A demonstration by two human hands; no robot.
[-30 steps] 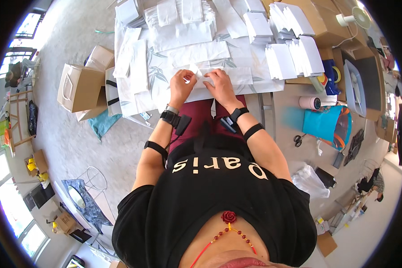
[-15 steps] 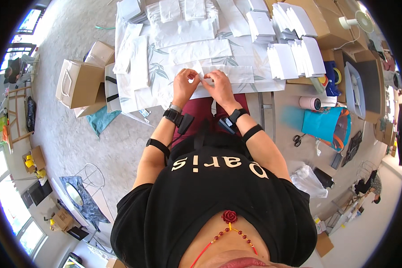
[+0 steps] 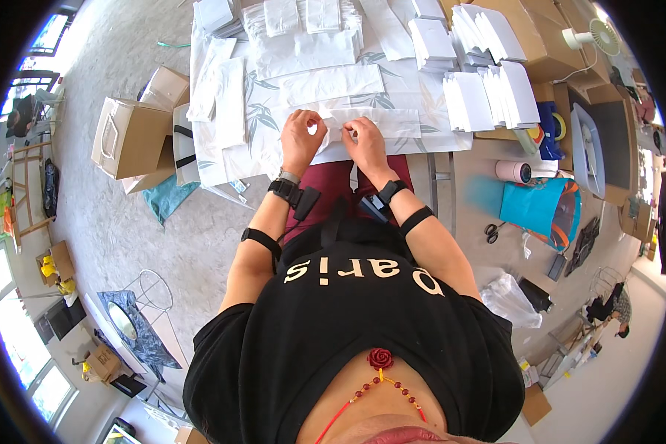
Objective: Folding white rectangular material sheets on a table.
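Note:
A flat white paper bag [image 3: 381, 124] lies across the near edge of the table [image 3: 274, 103], which is covered with a leaf-patterned cloth. My left hand [image 3: 300, 138] pinches the bag's left end. My right hand [image 3: 363, 142] presses on the same piece just to the right, fingers bent. Both wrists wear black bands. More flat white bags [image 3: 329, 83] lie just beyond my hands, and stacks of folded white bags [image 3: 488, 89] fill the table's far and right sides.
Cardboard boxes [image 3: 129, 137] stand on the floor at my left beside a teal sheet [image 3: 166, 198]. To the right are a tape roll [image 3: 512, 172], a teal bag [image 3: 536, 207], scissors [image 3: 492, 233] and a small fan [image 3: 592, 35]. A person [image 3: 607, 305] crouches at far right.
My hands have kept working at the same spot on the white bag, drawing slightly closer together; the view has shifted a little.

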